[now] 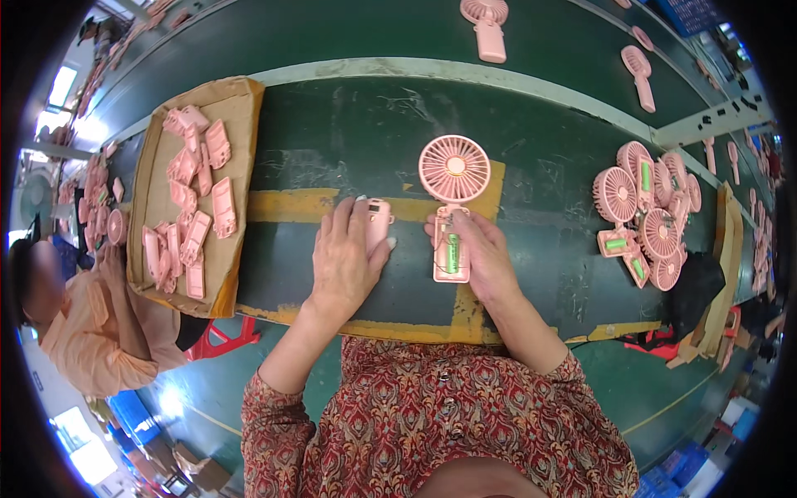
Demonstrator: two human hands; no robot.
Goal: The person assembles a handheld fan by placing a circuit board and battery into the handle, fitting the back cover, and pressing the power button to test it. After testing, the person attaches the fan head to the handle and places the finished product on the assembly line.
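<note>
Left hand: left hand (340,256) bent over pink cover (379,224) on table (398,307), fingers and thumb gripping it
Right hand: right hand (488,256) clamped on open handle (440,266) of fan (456,168), lying flat, just right of cover
Wire risk: loose wire (446,239) might snag or get pinched under thumb
Battery risk: green battery (452,254) uncovered, might pop out if handle tips
Pile risk: fan pile (660,232) leans together, a knock could slide it
In hands: 1 cover, 1 fan, 1 battery
Tray (249,141): roughly 15 pink shells (223,207), overlapping, exact count unclear
Pile: about 8 heads, 3 batteries showing
Beyond rail (374,70): 2 fans (490,37) clear, others too small
</note>
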